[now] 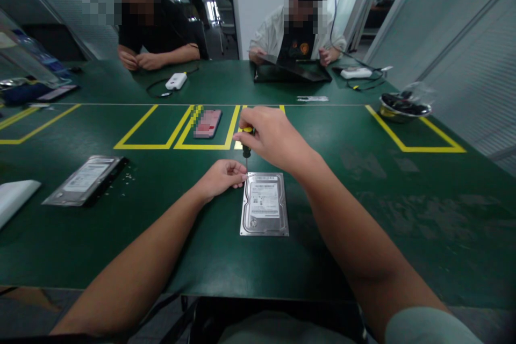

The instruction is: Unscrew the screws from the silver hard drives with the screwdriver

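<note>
A silver hard drive (265, 226) with a white label lies flat on the green table in front of me. My right hand (268, 131) is closed round the yellow and dark handle of a screwdriver (246, 151), which stands upright with its shaft down at the drive's far left corner. My left hand (223, 176) has its thumb and fingers drawn together at that same corner, against the drive's edge and close to the screwdriver tip. Whether a screw sits under the tip is too small to tell.
Left of me lie a second hard drive (86, 180), several small screws (128, 176) and a white object (16, 196). Beyond are a phone (208, 123), yellow tape outlines and a metal bowl (403, 110) of dark items. Two people sit opposite; one handles a black panel (292, 71).
</note>
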